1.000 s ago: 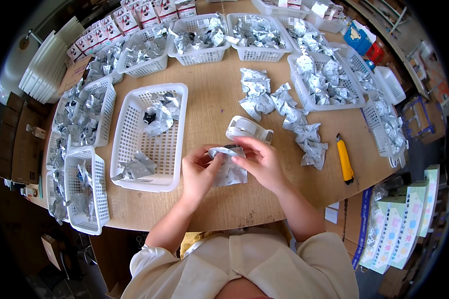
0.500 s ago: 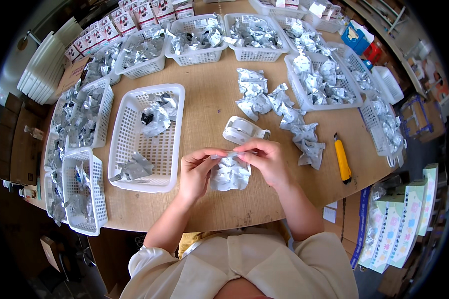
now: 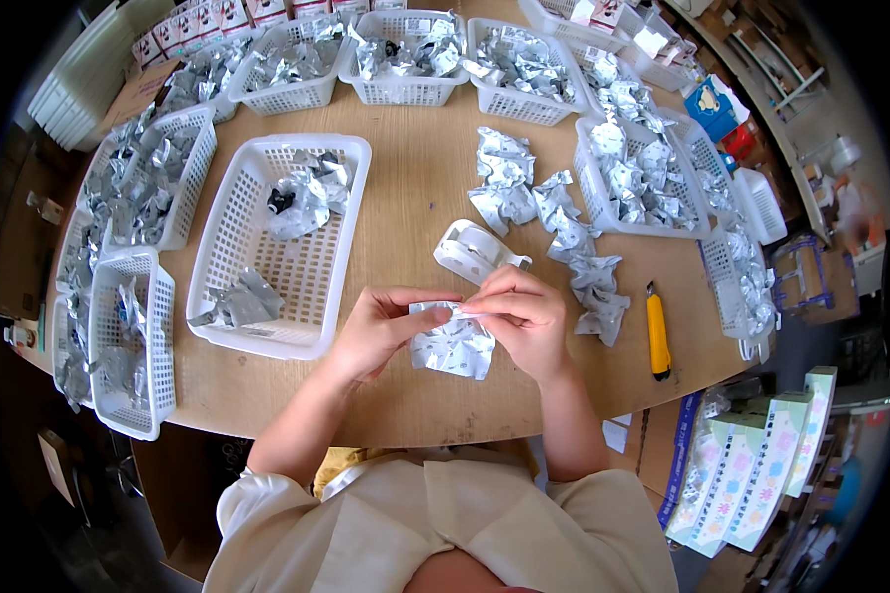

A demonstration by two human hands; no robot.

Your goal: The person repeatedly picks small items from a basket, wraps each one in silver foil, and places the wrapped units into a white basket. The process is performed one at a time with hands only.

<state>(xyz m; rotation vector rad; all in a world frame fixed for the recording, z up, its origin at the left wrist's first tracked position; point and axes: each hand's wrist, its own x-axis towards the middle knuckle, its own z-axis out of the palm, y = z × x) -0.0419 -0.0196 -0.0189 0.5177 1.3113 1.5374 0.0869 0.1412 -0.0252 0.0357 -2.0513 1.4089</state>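
Observation:
Between my two hands a small silver foil pouch [image 3: 453, 348] hangs over the near part of the table. My left hand [image 3: 378, 331] pinches its top edge from the left, thumb laid across the front. The fingers of my right hand [image 3: 520, 314] are pressed together at the pouch's upper right corner. Just beyond my hands lies a white tape dispenser [image 3: 475, 249]. Several more foil pouches [image 3: 504, 173] trail across the wood toward the right, joined or overlapping; I cannot tell which.
On the left stands a large white basket [image 3: 341, 252] holding a few foil pouches. More pouch-filled baskets [image 3: 410, 91] curve round the table's far and side edges. A yellow box cutter [image 3: 658, 336] lies on the right. Small printed boxes [image 3: 229, 16] line the back.
The whole view has shifted a little. My right hand's fingers have drawn closer together at the pouch's top corner, and my left thumb now lies flatter along its edge.

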